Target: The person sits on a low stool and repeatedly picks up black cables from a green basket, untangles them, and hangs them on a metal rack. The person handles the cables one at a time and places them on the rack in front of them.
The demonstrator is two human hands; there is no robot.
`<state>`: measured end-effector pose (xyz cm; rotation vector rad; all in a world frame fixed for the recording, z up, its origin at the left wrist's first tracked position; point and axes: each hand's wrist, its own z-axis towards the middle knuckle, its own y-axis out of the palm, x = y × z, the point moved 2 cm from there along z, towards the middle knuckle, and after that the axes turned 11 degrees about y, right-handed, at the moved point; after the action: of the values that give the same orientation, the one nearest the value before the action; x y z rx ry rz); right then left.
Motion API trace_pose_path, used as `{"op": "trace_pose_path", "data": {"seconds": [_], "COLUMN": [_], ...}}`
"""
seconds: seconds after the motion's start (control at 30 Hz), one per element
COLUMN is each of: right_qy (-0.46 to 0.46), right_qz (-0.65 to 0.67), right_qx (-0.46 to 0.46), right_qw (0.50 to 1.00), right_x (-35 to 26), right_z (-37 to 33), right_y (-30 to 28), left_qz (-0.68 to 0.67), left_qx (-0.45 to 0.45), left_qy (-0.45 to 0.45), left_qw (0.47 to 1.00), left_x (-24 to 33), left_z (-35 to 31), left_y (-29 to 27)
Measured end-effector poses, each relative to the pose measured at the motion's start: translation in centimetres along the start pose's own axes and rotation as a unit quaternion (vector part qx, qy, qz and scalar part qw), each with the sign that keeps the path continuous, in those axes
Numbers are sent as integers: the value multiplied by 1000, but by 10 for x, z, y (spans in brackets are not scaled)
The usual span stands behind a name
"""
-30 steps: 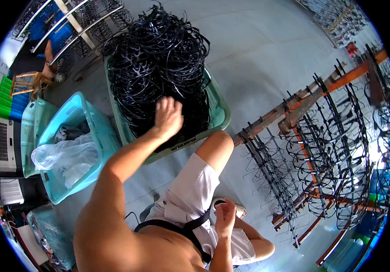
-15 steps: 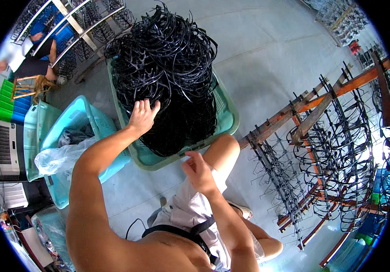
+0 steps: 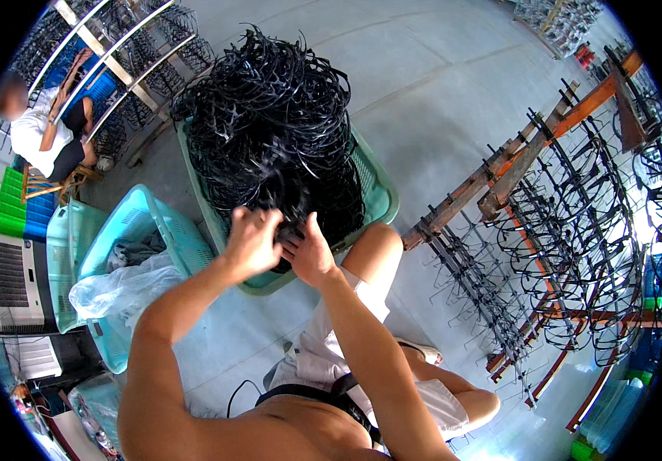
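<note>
A large heap of thin, glossy black curved pieces (image 3: 269, 115) rises out of a green plastic basket (image 3: 381, 192) in front of me. At the heap's near side my left hand (image 3: 254, 242) has its fingers closed on some of these pieces. My right hand (image 3: 312, 250) meets it there, thumb raised and fingers curled around the same pieces. What lies between the fingertips is dark and blurred, so its exact kind cannot be made out. Both hands are over the basket's near rim, close to my knee.
Turquoise baskets (image 3: 131, 230) stand on the left, one holding grey cloth and clear plastic film (image 3: 127, 288). To the right, an orange-brown rack (image 3: 531, 154) carries hanging black frames. A person (image 3: 50, 138) sits at the far left beside another rack.
My left hand has drawn back from the heap toward the near rim. My right hand has moved up and left to join it at the black pieces. The seated person has leaned further into view.
</note>
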<state>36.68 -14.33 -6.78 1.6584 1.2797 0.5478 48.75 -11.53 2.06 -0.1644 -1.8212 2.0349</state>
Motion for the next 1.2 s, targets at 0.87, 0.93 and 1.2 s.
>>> {"op": "trace_pose_path", "data": {"seconds": [0.87,0.93,1.2], "right_qy": [-240,-262,-127], "right_qz": [-622,-649,-358], "right_qx": [198,110,-94], "right_qw": [719,706,920], "right_x": [-12,-4,-1], "right_z": [-80,-64,-129], "right_y": [0,-5,-11], "left_qz": [-176,-71,-368], "left_qx": [11,87,30], "left_qy": [107,148,-64], "left_qw": [979,983,927], "left_x": [2,11,2], "left_z": [2,3,-28], "left_y": [4,9,2]}}
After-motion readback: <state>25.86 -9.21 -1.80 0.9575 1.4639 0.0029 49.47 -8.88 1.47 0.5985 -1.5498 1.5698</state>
